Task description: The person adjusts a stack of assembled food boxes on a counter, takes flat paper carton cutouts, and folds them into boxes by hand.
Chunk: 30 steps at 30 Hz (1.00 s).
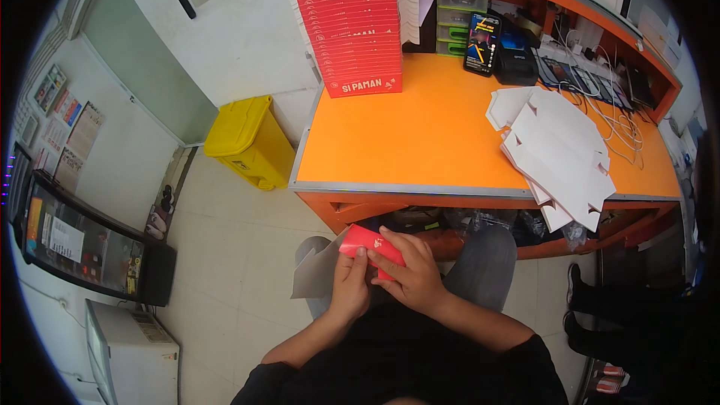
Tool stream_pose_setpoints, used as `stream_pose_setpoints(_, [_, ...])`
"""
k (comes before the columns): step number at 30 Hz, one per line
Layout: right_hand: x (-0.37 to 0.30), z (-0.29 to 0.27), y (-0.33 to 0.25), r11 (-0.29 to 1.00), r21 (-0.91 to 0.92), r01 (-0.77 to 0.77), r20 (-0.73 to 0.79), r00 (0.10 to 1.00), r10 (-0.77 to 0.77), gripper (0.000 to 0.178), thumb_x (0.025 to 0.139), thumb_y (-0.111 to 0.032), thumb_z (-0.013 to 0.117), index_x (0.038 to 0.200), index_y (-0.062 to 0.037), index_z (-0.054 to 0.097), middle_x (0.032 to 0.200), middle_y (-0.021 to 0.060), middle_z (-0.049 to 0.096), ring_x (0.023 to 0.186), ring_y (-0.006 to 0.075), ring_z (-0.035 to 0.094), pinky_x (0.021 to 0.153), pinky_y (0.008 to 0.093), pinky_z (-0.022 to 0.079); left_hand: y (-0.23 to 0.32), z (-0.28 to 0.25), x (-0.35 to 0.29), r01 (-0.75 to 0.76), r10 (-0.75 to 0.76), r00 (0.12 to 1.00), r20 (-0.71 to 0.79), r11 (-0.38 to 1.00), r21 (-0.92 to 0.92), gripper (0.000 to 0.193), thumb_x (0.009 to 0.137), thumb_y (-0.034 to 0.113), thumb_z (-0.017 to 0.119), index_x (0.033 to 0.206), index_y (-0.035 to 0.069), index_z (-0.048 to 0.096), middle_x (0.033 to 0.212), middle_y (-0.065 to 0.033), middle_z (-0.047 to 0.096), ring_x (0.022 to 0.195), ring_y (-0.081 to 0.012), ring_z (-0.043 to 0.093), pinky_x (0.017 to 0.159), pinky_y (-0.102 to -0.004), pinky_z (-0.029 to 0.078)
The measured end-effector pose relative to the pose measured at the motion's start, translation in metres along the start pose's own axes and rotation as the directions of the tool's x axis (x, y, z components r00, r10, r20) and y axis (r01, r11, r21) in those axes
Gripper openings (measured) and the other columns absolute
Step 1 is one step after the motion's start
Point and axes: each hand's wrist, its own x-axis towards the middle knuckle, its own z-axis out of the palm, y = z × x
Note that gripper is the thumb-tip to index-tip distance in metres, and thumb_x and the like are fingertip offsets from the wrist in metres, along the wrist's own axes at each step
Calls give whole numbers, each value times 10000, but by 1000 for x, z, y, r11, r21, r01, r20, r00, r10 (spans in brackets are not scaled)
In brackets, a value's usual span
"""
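Note:
Above my lap, both hands grip a red and white cardboard box that is partly folded; a pale flap of it sticks out to the left. My left hand is closed on its near left side, thumb on the red face. Across the right side lies my right hand, its fingers and thumb pressing the red panel. My fingers hide part of the box. On the orange table, a tall stack of folded red boxes stands at the back left. Flat white box blanks lie piled at the right, overhanging the front edge.
A phone leans upright near small green-edged drawers. White cables tangle at the table's right. A yellow bin stands left of the table. At the right edge, another person's dark shoes and legs show.

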Motion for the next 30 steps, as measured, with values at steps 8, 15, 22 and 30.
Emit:
stream_pose_setpoints(8, [-3,4,3,999,-22,-35,-71,997,33,578,856,-348,797,1401,-193,681,1552,215,490,1275,406,531,1075,493,414,-7,15,-5,53,-52,998,-42,998,25,312,1155,261,419,1361,63,546,1284,-77,650,1164,-164,638,981,-330,529])
stream_pose_setpoints(15, [-5,5,1,994,16,-108,-7,994,108,583,970,-303,689,1507,-110,570,1585,221,441,1298,427,483,1115,498,386,-8,4,-2,75,-78,996,38,993,95,348,1147,253,437,1427,57,504,1322,-84,623,1196,-161,623,1011,-326,512])
stream_pose_setpoints(22, [-17,2,-1,957,243,-159,127,983,131,633,1031,-239,586,1580,14,396,1550,219,465,1300,364,498,1122,457,391,20,-22,10,144,-185,975,125,950,277,315,1133,223,475,1363,29,567,1270,-61,652,1136,-123,629,991,-301,508])
stream_pose_setpoints(30, [-28,-12,23,684,633,-362,2,885,466,260,1076,-131,547,1256,2,680,1161,132,627,1088,229,627,979,330,488,25,-35,-2,463,-552,746,373,832,306,249,1103,189,552,1263,16,634,1148,-15,695,1036,-65,636,929,-251,503])
